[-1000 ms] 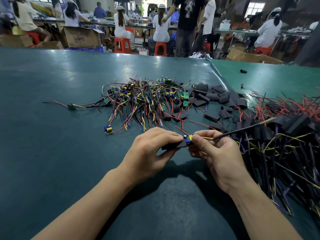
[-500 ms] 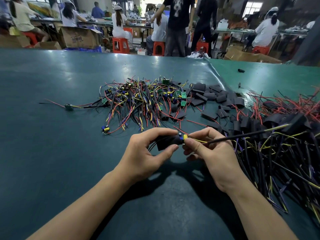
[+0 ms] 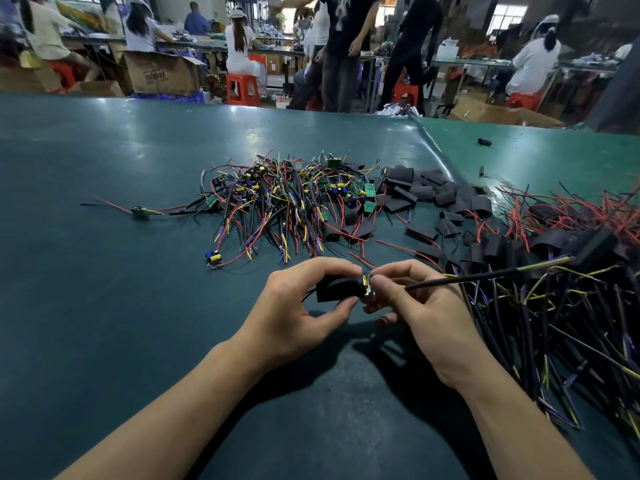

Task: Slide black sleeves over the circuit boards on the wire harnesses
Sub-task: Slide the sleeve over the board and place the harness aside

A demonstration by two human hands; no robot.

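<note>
Black flat rubbery sleeve pinched between left hand thumb and forefinger above green table; right hand fingertips pinch small circuit board at sleeve's mouth, mostly inside.

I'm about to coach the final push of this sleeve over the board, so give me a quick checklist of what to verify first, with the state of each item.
1. Left hand grips the black sleeve: ok, pinched between thumb and fingers.
2. Right hand holds the circuit board at the sleeve's mouth: ok.
3. Board fully inside the sleeve: not ok, its end with a yellow part is exposed.
4. Black cable trails free to the right: ok up to the finished pile; cannot tell whether it is tangled there.
5. Wires out of the sleeve's left end: cannot tell, the hand hides most of it.
6. Spare sleeves on the table: ok.
</note>
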